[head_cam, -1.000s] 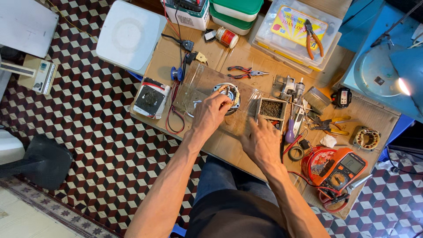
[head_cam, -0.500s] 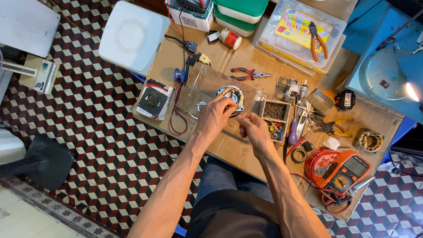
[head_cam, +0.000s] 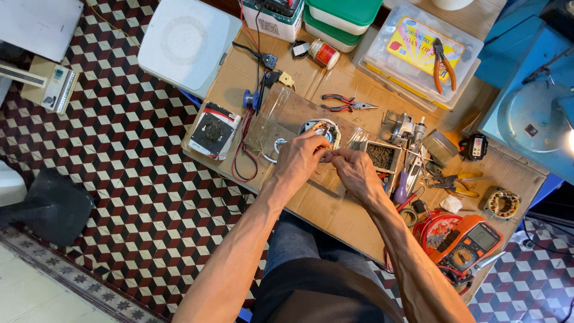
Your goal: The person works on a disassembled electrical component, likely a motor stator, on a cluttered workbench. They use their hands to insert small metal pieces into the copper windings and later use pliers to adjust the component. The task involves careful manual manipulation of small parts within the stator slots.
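Stator (head_cam: 320,128) wiring step: your left hand (head_cam: 299,160) steadies it, right hand (head_cam: 354,173) pinches wire; next needs fine pull.

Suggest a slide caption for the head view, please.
Both hands, left hand and right hand, work on a wound motor stator over a cluttered workbench.

Brown wooden workbench (head_cam: 335,209) over checkered floor tiles. Scattered across it: red-handled pliers (head_cam: 344,104), a clear plastic sheet (head_cam: 281,122) under a round motor stator (head_cam: 321,129), an orange multimeter (head_cam: 469,245) at the near right corner, another copper-wound stator (head_cam: 502,203) beside it, a red-labelled can (head_cam: 324,54) farther back.
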